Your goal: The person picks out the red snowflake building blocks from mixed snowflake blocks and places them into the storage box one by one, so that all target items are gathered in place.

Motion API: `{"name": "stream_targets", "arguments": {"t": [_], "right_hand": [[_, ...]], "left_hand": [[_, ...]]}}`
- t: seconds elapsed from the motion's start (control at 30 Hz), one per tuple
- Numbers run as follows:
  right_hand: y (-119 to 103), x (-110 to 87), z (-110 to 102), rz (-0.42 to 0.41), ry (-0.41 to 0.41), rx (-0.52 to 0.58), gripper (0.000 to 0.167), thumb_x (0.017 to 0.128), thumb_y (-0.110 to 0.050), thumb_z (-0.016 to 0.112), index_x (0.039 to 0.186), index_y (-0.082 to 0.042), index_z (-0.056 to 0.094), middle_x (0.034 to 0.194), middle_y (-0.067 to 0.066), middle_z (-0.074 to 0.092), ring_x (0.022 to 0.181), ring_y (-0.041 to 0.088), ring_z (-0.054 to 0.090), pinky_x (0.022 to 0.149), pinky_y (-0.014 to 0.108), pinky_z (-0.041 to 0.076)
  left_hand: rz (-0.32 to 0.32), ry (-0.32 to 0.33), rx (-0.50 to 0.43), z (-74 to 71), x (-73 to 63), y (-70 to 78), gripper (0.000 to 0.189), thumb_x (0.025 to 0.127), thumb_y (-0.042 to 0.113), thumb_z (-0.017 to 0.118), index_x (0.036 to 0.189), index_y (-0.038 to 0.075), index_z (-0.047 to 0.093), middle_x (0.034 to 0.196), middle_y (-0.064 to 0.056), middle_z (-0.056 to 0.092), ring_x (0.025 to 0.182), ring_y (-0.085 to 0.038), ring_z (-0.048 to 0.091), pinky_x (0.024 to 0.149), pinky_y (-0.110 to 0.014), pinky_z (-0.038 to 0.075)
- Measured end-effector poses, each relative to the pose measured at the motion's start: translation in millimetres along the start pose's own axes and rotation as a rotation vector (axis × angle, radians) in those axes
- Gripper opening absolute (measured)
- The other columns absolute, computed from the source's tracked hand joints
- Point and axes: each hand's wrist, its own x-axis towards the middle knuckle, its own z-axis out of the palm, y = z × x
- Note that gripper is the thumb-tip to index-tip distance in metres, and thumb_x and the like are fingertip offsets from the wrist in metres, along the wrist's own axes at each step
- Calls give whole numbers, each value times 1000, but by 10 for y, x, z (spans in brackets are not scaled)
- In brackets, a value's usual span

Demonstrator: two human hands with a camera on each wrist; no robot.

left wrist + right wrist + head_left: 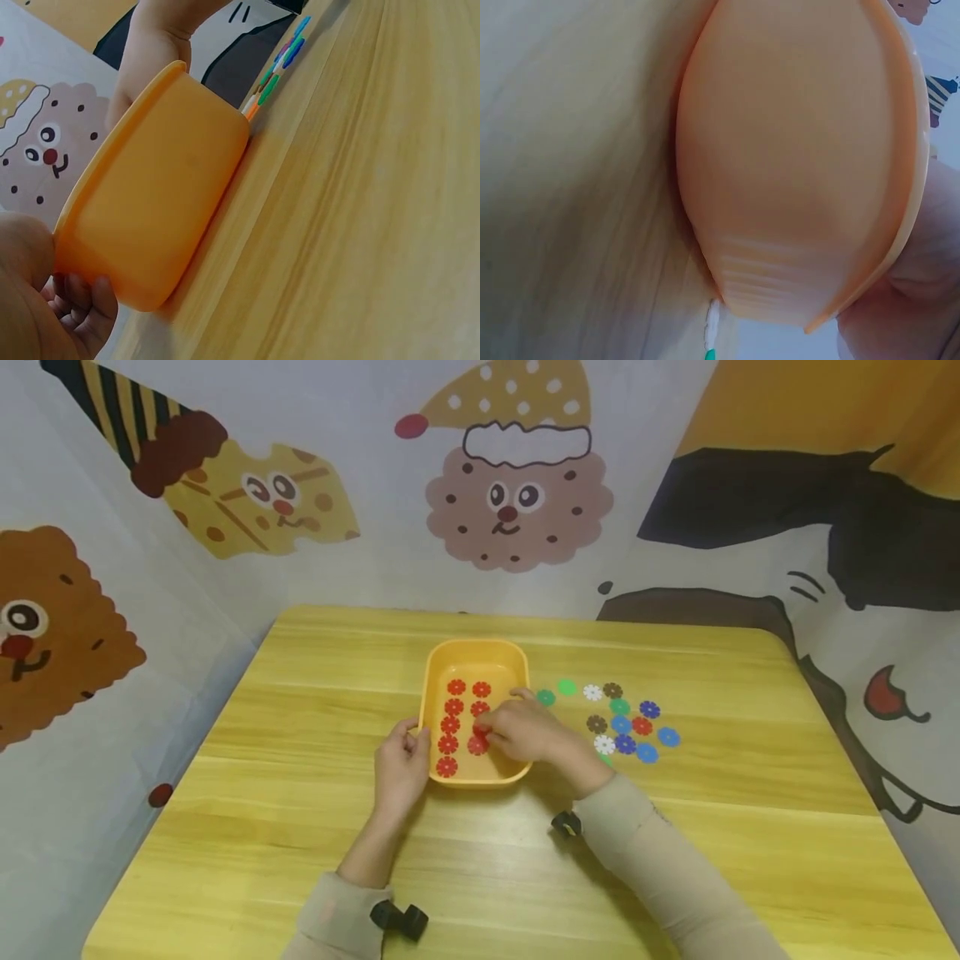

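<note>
A yellow-orange plastic tray (477, 653) stands on the table. Inside it, red snowflake discs (450, 725) lie in two columns running away from me. My left hand (400, 768) grips the tray's left side, thumb at the rim and fingers curled against the outer wall (150, 187). Reaching over the right rim, my right hand (528, 729) is inside the tray. Its thumb and fingertips pinch a red snowflake disc (480, 731) at the right column, partly covered by the fingers. In the right wrist view the tray wall (795, 150) hides the fingertips.
Right of the tray lie loose snowflake discs: blue (669, 737), white (592, 692), brown (612, 691), green (567, 687) and a single red one (642, 726). A wooden table (300, 793) bears everything. Behind it hangs a cartoon-printed wall cloth (390, 577).
</note>
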Motion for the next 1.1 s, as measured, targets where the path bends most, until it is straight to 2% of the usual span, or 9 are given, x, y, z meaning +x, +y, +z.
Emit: {"name": "stream_targets", "arguments": {"t": [0.2,0.4,0.53,0.63,0.77,0.83,0.97,1.1], "right_hand": [[33,-16,20,-15,-8,0,30,97,-16,67,128,-17,70,119,-2,72,115,19,65,120,58,15],[29,-31,6,-13,-31,19,30,99,-14,64,128,-16,70,120,-2,72,116,19,65,121,59,11],[22,-40,-3,3,-32,32,33,99,-14,63,132,-15,67,126,0,70,121,20,63,121,59,10],[45,-61,-10,15,36,141,34,99,-13,63,134,-10,65,131,4,67,125,24,59,121,55,18],[108,-140,-51,33,196,351,34,101,-12,60,135,-3,61,134,11,64,128,30,56,115,49,35],[151,-193,-80,41,268,411,33,102,-12,58,134,-1,60,132,13,64,125,31,58,111,47,41],[263,-316,-120,52,373,453,30,102,-10,60,129,0,63,125,15,66,114,28,63,102,49,48],[387,-451,-103,61,434,462,29,99,-6,63,127,0,63,118,16,68,104,26,63,94,50,52]], "left_hand": [[-5,2,6,0,1,-7,33,101,10,60,128,-8,61,65,-5,53,52,-14,46,44,-21,38],[-21,3,5,0,-6,-8,34,101,11,61,129,-7,61,66,-5,53,53,-14,46,44,-21,37],[-19,-4,1,3,-13,1,34,101,12,61,130,-7,61,66,-5,53,53,-14,45,44,-20,37],[-17,-10,4,10,-13,7,35,101,12,60,130,-7,61,66,-5,53,53,-14,46,44,-20,37],[-22,-10,10,25,-9,13,34,101,12,60,129,-6,61,67,-6,54,54,-15,47,45,-21,38],[-25,-10,13,25,-9,14,34,101,12,60,129,-6,62,68,-6,55,54,-15,47,45,-21,39],[-23,-14,23,22,-10,8,34,102,13,59,130,-6,61,69,-7,55,55,-16,48,45,-21,40],[-14,-17,28,26,-8,-1,33,102,13,59,130,-6,62,69,-7,55,55,-16,48,45,-21,40]]}}
